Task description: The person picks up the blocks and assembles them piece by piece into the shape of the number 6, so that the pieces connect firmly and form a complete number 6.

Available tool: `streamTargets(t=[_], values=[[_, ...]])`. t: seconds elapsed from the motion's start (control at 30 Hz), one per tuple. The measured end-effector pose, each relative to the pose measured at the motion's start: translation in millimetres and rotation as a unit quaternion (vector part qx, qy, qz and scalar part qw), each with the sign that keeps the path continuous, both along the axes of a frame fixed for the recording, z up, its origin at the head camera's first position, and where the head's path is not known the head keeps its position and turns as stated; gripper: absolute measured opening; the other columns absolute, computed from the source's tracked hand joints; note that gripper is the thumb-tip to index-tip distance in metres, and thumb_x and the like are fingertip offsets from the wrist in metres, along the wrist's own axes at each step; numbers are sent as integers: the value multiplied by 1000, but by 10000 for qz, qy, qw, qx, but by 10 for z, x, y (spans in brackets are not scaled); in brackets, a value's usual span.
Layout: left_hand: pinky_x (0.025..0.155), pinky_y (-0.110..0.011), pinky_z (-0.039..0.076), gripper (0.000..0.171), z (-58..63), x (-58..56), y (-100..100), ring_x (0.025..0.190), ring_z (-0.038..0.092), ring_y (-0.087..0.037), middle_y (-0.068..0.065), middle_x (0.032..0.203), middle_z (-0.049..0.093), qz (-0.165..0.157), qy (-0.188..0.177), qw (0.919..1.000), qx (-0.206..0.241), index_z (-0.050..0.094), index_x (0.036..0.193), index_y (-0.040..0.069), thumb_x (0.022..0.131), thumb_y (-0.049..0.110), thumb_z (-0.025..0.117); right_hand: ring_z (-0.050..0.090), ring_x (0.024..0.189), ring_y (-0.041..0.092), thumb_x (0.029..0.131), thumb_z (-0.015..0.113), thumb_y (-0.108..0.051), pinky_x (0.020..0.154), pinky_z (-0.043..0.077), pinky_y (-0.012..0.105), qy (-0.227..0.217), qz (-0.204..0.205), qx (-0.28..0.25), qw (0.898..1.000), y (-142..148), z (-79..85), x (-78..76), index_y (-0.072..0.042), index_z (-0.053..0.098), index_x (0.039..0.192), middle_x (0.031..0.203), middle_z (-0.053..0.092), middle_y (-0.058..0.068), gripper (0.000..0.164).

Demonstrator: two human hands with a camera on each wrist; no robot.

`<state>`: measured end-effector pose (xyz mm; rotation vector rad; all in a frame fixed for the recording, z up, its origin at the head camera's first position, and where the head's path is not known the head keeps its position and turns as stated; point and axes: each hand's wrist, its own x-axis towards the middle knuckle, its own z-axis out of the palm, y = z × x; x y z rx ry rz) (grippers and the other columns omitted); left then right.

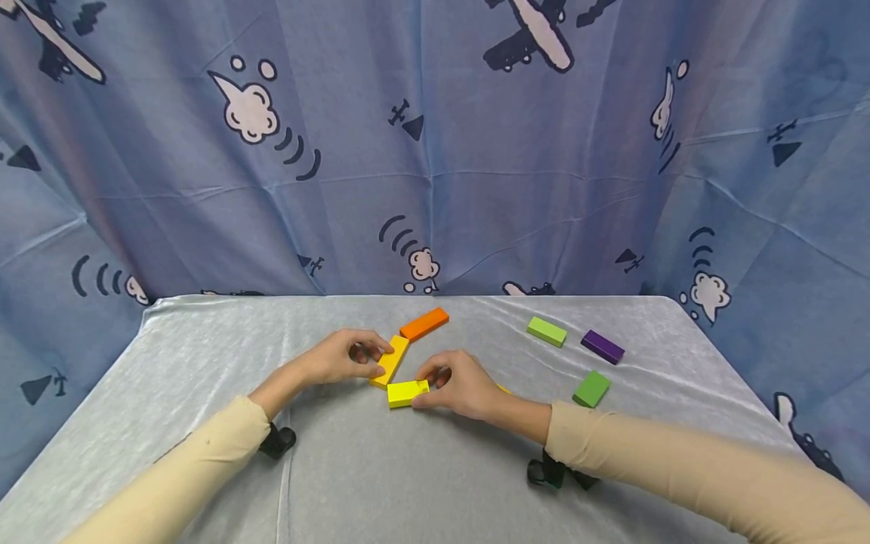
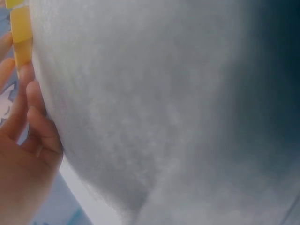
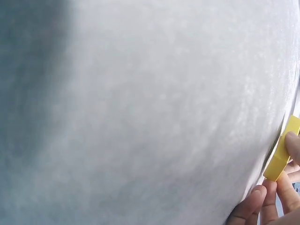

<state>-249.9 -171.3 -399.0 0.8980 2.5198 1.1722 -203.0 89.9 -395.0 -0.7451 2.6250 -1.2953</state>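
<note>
In the head view my left hand (image 1: 343,357) holds an amber-yellow block (image 1: 393,360) by its left side, thumb toward the near end. My right hand (image 1: 465,387) pinches the right end of a bright yellow block (image 1: 404,394) between thumb and fingers. That block lies flat, its far left corner meeting the amber block's near end. Beyond them an orange block (image 1: 426,323) lies at a slant, close to the amber block's far end. The left wrist view shows fingers at the amber block (image 2: 21,26); the right wrist view shows a yellow block (image 3: 282,152) at the fingertips.
On the right of the grey cloth-covered table (image 1: 353,468) lie a light green block (image 1: 547,332), a purple block (image 1: 603,347) and a green block (image 1: 591,389). Another yellow piece (image 1: 504,389) is mostly hidden behind my right wrist. A patterned blue curtain (image 1: 476,211) hangs behind.
</note>
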Motion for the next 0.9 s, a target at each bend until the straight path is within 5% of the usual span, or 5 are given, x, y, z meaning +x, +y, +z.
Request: streamTargets(t=[0.9], values=[[77, -34, 51, 30, -5, 0, 5, 85, 60, -18, -6, 103, 69, 12, -15, 10000, -46, 72, 120, 4, 92, 14, 78, 57, 74, 17, 71, 94, -12, 67, 49, 28, 97, -75, 164, 9998, -30, 8, 3, -6, 78, 95, 85, 67, 0, 29]])
